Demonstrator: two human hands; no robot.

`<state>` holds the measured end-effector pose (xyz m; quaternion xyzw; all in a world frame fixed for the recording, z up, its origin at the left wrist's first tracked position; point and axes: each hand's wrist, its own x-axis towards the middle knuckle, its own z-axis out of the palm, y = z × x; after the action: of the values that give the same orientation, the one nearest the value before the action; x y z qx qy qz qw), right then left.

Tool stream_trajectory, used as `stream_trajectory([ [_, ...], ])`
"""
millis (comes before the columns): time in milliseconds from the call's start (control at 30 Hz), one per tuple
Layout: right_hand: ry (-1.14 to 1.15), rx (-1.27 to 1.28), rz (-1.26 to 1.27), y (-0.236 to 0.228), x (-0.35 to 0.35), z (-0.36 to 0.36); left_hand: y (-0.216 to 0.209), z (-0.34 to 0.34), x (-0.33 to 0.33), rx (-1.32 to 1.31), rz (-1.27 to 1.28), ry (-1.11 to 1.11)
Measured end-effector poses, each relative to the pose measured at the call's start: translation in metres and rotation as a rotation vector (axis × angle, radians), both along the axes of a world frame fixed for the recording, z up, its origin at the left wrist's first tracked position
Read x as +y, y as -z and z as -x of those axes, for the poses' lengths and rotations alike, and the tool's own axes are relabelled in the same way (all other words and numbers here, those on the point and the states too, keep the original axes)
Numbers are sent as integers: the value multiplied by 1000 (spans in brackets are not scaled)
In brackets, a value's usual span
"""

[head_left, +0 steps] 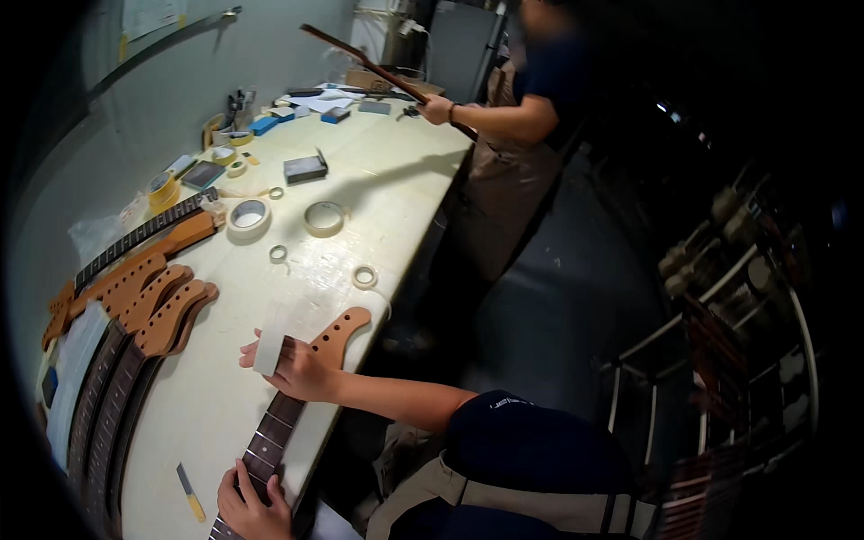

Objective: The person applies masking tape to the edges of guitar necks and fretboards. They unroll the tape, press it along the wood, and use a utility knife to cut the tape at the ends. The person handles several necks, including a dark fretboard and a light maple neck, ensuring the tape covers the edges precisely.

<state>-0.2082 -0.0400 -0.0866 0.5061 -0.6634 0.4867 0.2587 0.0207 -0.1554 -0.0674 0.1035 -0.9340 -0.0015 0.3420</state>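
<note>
A guitar neck point(270, 436) with a dark fretboard lies along the table's near edge, its orange-brown headstock point(340, 335) pointing away. My left hand point(255, 506) lies over the fretboard low in the view, fingers on one side and thumb on the other, holding the neck. My right hand point(304, 369) is over the neck by the headstock. Between its fingers it grips a pale flat strip point(269, 351), standing up from the hand; its material is hard to tell. The right hand covers the join of headstock and fretboard.
More guitar necks point(115, 396) lie stacked at the left. A yellow-handled knife point(191, 493) lies near them. Tape rolls point(248, 219) and a grey block point(306, 168) sit farther up the table. Across the far end, a co-worker point(517, 135) holds another neck point(396, 79). Racks stand at right.
</note>
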Motion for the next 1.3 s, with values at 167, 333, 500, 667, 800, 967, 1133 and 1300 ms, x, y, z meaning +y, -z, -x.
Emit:
stream_trajectory([
  [167,30,8,58,3,2,0,-3,3,5,-9,35,7],
  [333,-80,34,92,5,-4,-1,2,0,1,-37,37,-27],
  [500,-187,64,121,2,1,-4,0,4,4,-1,25,25],
  [667,-139,-10,191,8,1,-4,-9,7,13,-6,34,46],
  [800,-207,-19,196,4,8,1,-5,11,18,18,-15,56],
  [967,-361,-199,308,-19,11,-1,11,-4,-1,2,-55,-32],
  [1133,-450,-1167,553,-30,30,-29,-5,18,17,87,-38,-43],
  [1300,-400,-1056,559,-26,36,-47,-6,49,68,503,-1011,166],
])
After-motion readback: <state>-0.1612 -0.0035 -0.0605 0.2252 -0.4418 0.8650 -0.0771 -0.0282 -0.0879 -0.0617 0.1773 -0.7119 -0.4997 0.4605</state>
